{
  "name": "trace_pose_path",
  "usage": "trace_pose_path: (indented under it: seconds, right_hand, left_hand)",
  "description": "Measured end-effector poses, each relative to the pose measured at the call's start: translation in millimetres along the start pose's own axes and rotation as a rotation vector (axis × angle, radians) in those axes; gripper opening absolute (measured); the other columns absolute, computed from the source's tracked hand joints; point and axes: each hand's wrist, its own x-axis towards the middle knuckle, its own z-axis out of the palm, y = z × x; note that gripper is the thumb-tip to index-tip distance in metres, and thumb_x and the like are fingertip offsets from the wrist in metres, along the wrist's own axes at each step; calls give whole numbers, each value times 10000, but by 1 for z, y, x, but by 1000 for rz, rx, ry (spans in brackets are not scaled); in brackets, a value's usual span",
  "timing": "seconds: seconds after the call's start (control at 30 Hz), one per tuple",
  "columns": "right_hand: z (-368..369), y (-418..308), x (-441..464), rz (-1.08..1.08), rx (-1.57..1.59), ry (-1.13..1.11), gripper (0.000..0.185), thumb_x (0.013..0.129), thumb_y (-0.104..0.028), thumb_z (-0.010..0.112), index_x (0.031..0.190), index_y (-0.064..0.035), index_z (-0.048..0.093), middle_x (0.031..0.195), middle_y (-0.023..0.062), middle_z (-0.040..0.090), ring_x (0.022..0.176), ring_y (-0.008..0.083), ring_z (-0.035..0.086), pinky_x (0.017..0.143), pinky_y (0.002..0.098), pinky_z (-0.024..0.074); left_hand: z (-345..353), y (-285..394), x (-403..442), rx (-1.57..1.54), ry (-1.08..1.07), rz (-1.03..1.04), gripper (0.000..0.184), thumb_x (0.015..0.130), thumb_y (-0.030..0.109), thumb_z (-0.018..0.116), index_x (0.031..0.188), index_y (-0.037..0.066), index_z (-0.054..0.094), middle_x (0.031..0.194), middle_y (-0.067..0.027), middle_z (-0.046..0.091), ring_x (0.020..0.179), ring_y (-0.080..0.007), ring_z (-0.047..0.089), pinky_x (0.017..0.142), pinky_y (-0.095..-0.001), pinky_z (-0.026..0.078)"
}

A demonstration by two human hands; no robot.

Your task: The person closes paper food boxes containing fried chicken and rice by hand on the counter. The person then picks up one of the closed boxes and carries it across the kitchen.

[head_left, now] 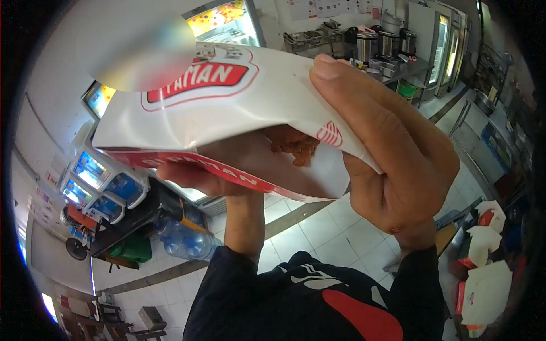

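A white and red takeaway box (pixel 256 108) is held up close in the middle of the head view, tilted so that its open side faces me. Inside lies a brown, crusty piece of what looks like fried chicken (pixel 294 146); the rest of the inside is partly hidden. My left hand (pixel 196 179) supports the box from below, its thumb along the red edge and its other fingers hidden. At the right end, my right hand (pixel 398 136) grips the box wall, fingers on the outside and thumb near the opening.
Several white and red boxes (pixel 483 292) stand at the lower right. Drink dispensers (pixel 94 170) sit on a dark counter (pixel 156 207) at left, with a large clear water bottle (pixel 182 241) beside it. Metal cookers (pixel 367 45) and glass-door fridges (pixel 441 51) are at the back.
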Motion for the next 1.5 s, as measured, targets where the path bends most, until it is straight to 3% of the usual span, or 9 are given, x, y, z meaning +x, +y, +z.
trace_pose_path:
  seconds: [0.1,0.47,0.6,0.67,0.83,1.0,1.3,1.37,1.5]
  right_hand:
    - [6,45,-4,-2,-41,-46,363,820,-44,637,1169,50,602,1102,223,654,1007,329,666,824,366,576]
    - [92,235,-62,-49,-166,80,374,727,-166,732,1043,17,649,958,185,668,847,323,686,742,374,586]
    - [126,302,-118,136,-228,-138,382,751,-193,718,1063,12,639,1015,183,653,893,327,673,762,368,577]
    - [151,328,-175,395,-167,-245,433,719,-62,710,1140,-4,627,1113,181,631,953,307,664,761,377,572]
    - [214,362,-338,922,111,-443,477,769,-170,744,1189,4,603,1125,165,628,1002,295,634,842,357,532]
    - [241,419,-436,1133,577,-530,452,813,-256,736,1178,-16,621,1146,149,631,1132,297,565,972,376,452]
    - [343,800,-689,1510,246,-437,92,793,-131,696,851,-60,707,835,131,698,716,226,661,644,310,500]
    - [380,879,-726,1430,202,-420,128,806,-108,687,891,-12,694,853,81,704,739,168,642,665,297,505]
    - [467,985,-776,1528,125,-582,203,793,-180,677,929,-31,699,933,171,702,820,277,678,716,370,526]
  left_hand:
    - [-14,-57,18,339,214,94,869,868,731,392,1479,133,237,1469,-133,326,1353,-311,325,1131,-469,292]
    - [-164,-229,83,64,160,-42,836,874,698,422,1459,119,273,1437,-124,374,1319,-298,368,1104,-473,310]
    - [-248,-299,80,16,291,-232,825,876,687,433,1451,115,287,1426,-120,391,1307,-293,384,1094,-475,316]
    - [-301,-332,56,75,416,-379,819,877,681,439,1448,112,293,1420,-118,400,1301,-291,392,1089,-475,319]
    - [-424,-371,-49,304,762,-791,760,899,636,438,1394,65,349,1351,-121,476,1230,-304,473,1051,-473,368]
    - [-501,-383,-114,347,975,-832,756,891,635,457,1386,73,352,1294,-159,501,1154,-324,521,988,-488,421]
    - [-562,-522,-74,535,1190,-591,818,850,714,423,1417,131,339,1313,-136,493,1143,-330,535,950,-505,463]
    - [-550,-563,-46,574,1222,-531,829,838,726,430,1414,136,347,1308,-143,495,1133,-337,541,934,-517,474]
    - [-574,-581,-52,636,1171,-550,830,831,731,441,1405,136,364,1285,-152,507,1135,-335,539,914,-526,487]
